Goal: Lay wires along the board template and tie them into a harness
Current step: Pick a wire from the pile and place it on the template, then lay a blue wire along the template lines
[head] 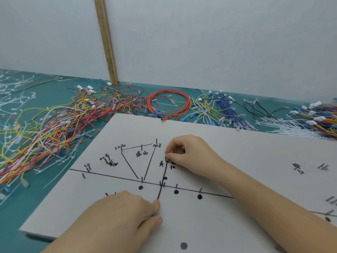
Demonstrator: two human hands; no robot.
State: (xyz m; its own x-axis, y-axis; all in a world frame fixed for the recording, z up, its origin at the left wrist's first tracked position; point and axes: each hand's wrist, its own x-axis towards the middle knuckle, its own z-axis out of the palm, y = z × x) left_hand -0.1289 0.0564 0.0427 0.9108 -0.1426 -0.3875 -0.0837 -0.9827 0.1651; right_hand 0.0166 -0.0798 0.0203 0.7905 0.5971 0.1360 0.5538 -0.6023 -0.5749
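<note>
A white board template [228, 154] lies in front of me, marked with black lines, dots, handwritten labels and short upright pins. A thin black wire [162, 181] runs along one drawn line from the upper pins down toward me. My right hand [189, 154] pinches the wire's far end at a pair of pins. My left hand [127, 210] pinches the near end between thumb and forefinger, low on the board.
On the green mat [54, 95] behind the board lie a tangled pile of mixed wires [60, 123] at left, a red wire coil [169, 103], yellow, white and blue wires [217, 108], and white cable ties [291, 130] at right. A wooden strip [106, 41] leans on the wall.
</note>
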